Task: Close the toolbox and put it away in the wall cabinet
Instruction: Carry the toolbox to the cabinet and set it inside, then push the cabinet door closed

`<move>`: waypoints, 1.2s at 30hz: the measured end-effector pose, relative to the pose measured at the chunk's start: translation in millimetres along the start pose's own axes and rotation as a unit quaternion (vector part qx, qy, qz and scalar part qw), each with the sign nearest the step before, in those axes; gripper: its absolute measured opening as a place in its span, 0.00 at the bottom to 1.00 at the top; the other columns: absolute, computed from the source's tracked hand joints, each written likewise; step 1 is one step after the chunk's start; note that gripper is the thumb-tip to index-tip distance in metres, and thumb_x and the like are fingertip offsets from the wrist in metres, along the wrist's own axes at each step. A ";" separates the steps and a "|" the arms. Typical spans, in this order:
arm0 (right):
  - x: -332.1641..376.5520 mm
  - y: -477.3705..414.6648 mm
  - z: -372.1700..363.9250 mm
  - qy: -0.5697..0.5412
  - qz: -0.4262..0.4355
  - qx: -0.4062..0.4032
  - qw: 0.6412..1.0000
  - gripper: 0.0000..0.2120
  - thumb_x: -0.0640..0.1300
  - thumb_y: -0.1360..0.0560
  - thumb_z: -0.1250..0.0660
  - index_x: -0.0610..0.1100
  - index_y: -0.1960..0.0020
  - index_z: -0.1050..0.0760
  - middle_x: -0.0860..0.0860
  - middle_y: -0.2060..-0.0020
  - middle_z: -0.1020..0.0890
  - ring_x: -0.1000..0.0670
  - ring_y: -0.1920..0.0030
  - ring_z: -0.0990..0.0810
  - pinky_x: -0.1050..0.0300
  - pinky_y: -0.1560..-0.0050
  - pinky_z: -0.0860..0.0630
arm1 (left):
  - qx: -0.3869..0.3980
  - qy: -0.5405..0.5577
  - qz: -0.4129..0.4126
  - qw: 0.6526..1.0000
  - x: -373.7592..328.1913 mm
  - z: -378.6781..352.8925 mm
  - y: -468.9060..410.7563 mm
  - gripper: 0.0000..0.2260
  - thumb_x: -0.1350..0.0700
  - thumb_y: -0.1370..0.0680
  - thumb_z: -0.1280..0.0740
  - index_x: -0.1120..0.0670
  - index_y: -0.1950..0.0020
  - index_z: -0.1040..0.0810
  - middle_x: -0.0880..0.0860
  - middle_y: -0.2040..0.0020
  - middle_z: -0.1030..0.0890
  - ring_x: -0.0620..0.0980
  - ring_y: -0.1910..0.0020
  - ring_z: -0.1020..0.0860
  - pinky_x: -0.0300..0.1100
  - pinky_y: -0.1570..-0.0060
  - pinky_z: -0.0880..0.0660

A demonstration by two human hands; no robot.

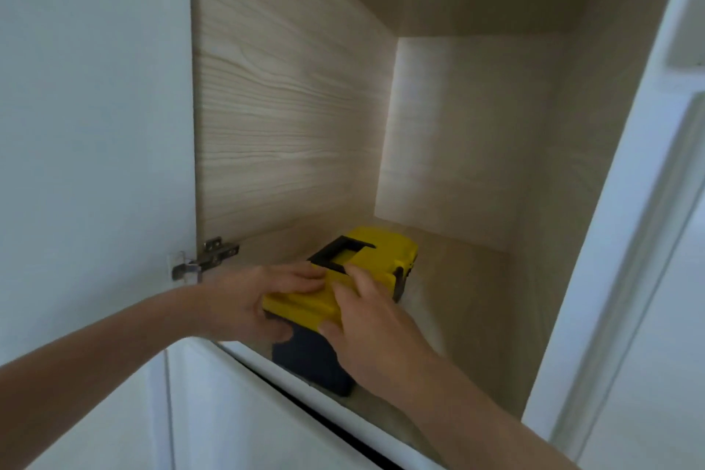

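Inside one wall cabinet (290, 95), two hands, left hand (244, 301) and right hand (374, 320), clamp one toolbox (343, 275).

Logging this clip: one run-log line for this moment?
toolbox: lid shut, on cabinet floor | left hand, right hand: both gripping it | door: open

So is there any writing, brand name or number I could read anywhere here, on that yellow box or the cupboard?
None can be read.
Toolbox: yellow lid and dark body show no legible text or logo.
Wall cabinet: plain wood grain, no label.
Cabinet door: blank white.
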State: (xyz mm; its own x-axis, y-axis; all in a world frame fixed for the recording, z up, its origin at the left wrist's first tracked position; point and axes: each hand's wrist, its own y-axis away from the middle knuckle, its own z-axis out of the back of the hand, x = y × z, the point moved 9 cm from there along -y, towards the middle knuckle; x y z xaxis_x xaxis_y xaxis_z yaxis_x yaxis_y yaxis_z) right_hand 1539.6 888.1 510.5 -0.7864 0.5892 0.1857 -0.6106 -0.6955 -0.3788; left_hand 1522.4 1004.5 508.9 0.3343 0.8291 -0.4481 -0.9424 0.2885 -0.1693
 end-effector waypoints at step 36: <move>176.4 -5.2 92.4 0.121 0.212 -0.122 0.962 0.32 0.56 0.22 0.44 0.48 0.23 0.53 0.44 0.23 0.49 0.43 0.25 0.49 0.47 0.28 0.46 | -0.696 -0.226 0.353 0.583 -56.4 129.1 389.9 0.23 0.68 0.32 0.31 0.61 0.37 0.25 0.63 0.35 0.27 0.64 0.38 0.28 0.57 0.40 0.28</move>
State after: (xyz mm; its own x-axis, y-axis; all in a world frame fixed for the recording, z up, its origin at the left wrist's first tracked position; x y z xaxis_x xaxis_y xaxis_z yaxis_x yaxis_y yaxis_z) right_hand 1395.4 957.7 629.0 -0.8970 0.3727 -0.2377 -0.1762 -0.7947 -0.5808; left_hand 1134.7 1132.0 581.5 -0.4655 0.6381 -0.6133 0.1845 -0.6078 -0.7723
